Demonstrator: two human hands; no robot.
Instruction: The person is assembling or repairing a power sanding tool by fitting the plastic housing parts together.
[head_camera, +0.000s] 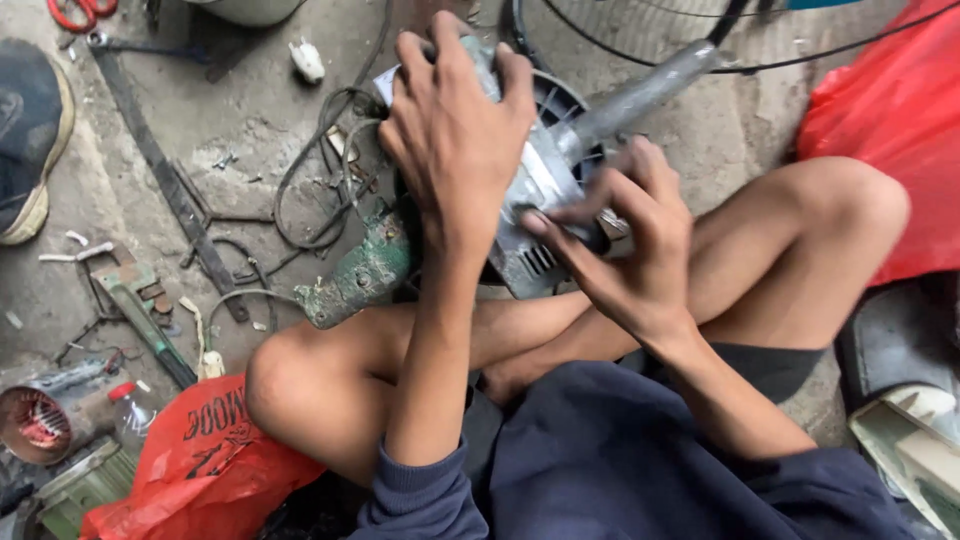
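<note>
Looking down now, and what's on show is a dark navy sweatshirt (640, 460), soft heavy cotton, filling the bottom of the view just below the grey power tool (540, 190) in the middle. The left sleeve (415, 495) is shoved up, its ribbed cuff bunched in thick folds well below the tool, forearm bare from there on. The right sleeve (800, 470) is rumpled up too, wrinkles running across it, lower right of the tool. Dark shorts (770, 365) peek out just under the tool's right side, a flat charcoal edge. Both legs are bare, knees uncovered either side. The left hand (455, 130) and right hand (625, 250) wear nothing: no gloves, rings or watch.
</note>
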